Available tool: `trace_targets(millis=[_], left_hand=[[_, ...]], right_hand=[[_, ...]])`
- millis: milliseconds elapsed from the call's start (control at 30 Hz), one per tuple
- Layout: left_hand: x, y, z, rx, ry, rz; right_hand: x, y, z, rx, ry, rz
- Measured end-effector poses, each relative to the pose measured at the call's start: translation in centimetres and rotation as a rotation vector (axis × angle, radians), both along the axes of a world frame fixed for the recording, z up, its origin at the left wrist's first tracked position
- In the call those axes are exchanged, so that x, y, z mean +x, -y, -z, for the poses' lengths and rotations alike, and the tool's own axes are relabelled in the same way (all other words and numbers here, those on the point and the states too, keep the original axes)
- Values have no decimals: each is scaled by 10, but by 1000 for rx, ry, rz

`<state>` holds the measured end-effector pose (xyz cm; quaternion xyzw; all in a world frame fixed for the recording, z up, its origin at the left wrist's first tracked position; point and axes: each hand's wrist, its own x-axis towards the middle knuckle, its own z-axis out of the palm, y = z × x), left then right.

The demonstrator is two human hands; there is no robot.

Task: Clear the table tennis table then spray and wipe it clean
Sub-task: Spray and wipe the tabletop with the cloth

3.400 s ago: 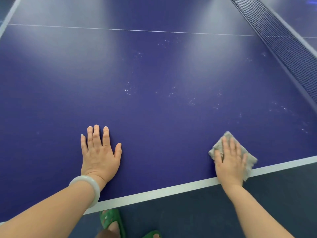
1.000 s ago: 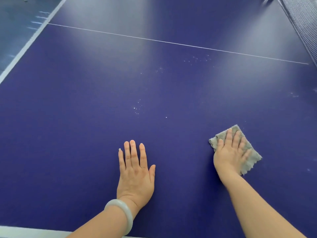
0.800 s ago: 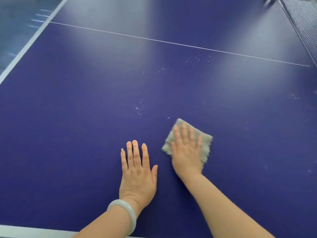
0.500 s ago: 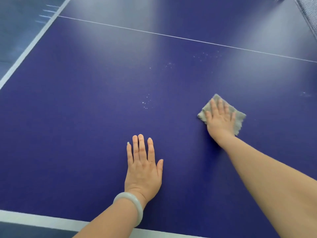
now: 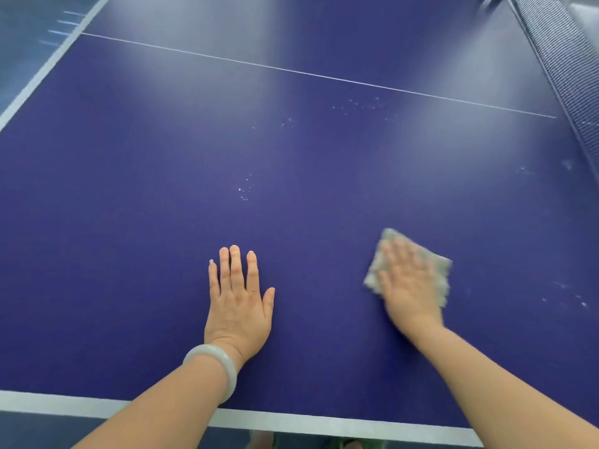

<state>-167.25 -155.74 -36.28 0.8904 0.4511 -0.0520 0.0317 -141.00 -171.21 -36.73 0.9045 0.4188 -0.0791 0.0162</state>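
The dark blue table tennis table fills the view, with white edge lines and a thin white centre line. My left hand lies flat on it, fingers spread, a pale bangle on the wrist, holding nothing. My right hand presses flat on a folded grey cloth to the right; both are blurred by motion. Small white spray droplets dot the surface ahead of my left hand, and more droplets sit near the centre line.
The net runs along the upper right. The table's near white edge crosses the bottom, its left edge slants at upper left with floor beyond. More droplets speckle the far right.
My right hand has swept the cloth left toward my left hand, then away and forward, and now back nearer to me on the right. My left hand has stayed planted.
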Motion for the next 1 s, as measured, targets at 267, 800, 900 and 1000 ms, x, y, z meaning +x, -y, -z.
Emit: trace_targets(millis=[267,800,900,1000], left_hand=[[0,0,2,18,-39,-11],[46,12,-26,-44,134,227],[102,49,-22,-82,117,335],[153,87,-9,-119,63,221]], right_hand=[[-73,-1,-1,67,-16,70],[-5,83,-4,-67,-3,152],[-4,83,-2,-55,-6,152],[-4,87,-1,-25,-23,133]])
